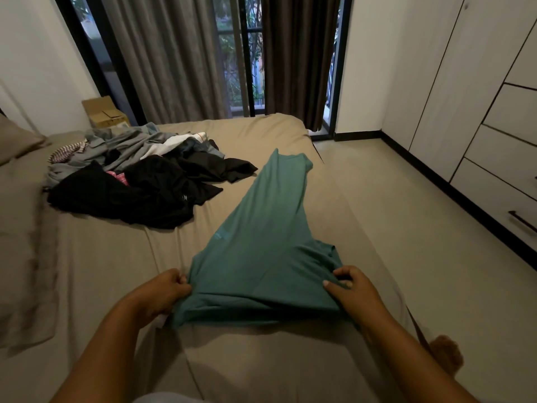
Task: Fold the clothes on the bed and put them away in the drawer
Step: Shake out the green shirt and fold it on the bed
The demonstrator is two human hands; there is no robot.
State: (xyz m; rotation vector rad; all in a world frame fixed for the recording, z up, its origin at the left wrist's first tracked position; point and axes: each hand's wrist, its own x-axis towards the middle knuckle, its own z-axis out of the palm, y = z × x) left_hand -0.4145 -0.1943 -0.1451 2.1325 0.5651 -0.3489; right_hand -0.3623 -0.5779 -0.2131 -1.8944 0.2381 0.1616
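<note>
Teal cloth fills the middle of the view: a shirt (261, 242) lies stretched along the tan bed (110, 271), its far end reaching toward the far right corner of the mattress and its near end bunched between 2 hands. The left hand (162, 295) has its fingers curled and pinches the shirt's near left edge. The right hand (356, 289) grips the near right edge, thumb laid on top of the cloth and fingers tucked into it. The near part of the shirt is raised a little off the sheet and folds under itself. A small tone-on-tone mark sits on the shirt's left side, too faint to read.

Behind and to the left, well apart from the shirt, a pile of clothes (139, 181) lies unfolded on the bed: black pieces in front, grey and white behind, a pink bit between, a striped piece at the far left. 1 black piece carries a tiny white logo, too small to read. A pillow (17, 141) lies at the left edge. A cardboard box (101, 112) stands beyond the bed by the curtains (174, 53); no print on it is legible. On the right, across the pale floor (392, 199), white drawers (499, 181) sit closed, 1 with a dark bar handle (523, 223). A bare foot (446, 356) shows on the floor beside the bed
</note>
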